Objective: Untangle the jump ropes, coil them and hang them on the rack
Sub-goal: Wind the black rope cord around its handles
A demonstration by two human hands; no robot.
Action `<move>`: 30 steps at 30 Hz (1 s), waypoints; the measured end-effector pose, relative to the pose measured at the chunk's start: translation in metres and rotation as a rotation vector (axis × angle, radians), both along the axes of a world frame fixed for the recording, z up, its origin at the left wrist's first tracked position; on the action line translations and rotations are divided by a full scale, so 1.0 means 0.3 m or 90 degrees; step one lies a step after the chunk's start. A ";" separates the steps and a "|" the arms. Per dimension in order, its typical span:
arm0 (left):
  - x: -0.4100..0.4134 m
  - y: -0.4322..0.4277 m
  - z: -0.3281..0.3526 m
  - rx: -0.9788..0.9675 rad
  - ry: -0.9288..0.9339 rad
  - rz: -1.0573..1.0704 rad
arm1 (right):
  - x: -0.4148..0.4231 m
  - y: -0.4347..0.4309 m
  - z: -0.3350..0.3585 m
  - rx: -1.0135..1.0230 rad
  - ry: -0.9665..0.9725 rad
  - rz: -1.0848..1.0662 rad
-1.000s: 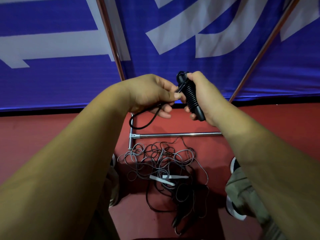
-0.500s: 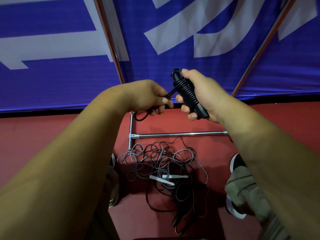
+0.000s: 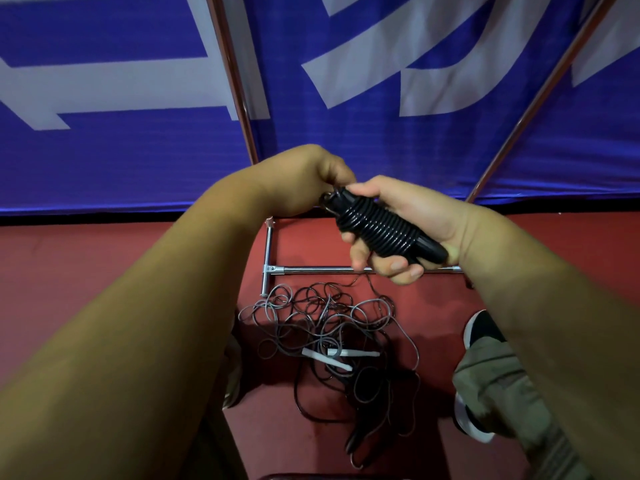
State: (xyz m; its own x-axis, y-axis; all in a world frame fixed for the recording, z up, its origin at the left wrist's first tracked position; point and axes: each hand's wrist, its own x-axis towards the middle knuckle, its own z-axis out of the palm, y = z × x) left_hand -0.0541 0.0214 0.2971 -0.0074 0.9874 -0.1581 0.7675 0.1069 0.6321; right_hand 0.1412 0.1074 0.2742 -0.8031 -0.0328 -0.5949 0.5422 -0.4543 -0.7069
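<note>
My right hand (image 3: 405,225) grips a black jump rope bundle (image 3: 381,227): its handles with the black cord wound tightly around them in many turns. My left hand (image 3: 308,181) is closed at the bundle's upper end, pinching the cord's tail there. On the red floor below lies a tangled pile of grey and black jump ropes (image 3: 325,327) with two white handles (image 3: 341,356) in it. The rack's metal base bar (image 3: 311,270) runs across the floor behind the pile.
Two slanted rack poles (image 3: 235,81) (image 3: 540,88) rise in front of a blue banner with white lettering (image 3: 381,81). My shoes (image 3: 481,329) stand on either side of the pile. A thin cord trails from under my right hand toward the heap.
The loose black loop that hung below my left hand is gone, taken up onto the bundle. The bundle has tilted from upright to slanted, and both hands have dropped a little.
</note>
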 end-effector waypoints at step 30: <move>-0.012 0.016 0.027 0.157 -0.325 0.124 | -0.051 -0.018 -0.059 0.078 0.052 -0.284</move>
State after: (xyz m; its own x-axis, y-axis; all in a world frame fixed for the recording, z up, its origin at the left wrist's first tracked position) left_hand -0.0577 0.0263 0.3053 -0.1753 0.9835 0.0452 0.3409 0.0176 0.9399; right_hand 0.1259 0.1020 0.2564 -0.7668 0.3932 -0.5074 0.2535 -0.5407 -0.8021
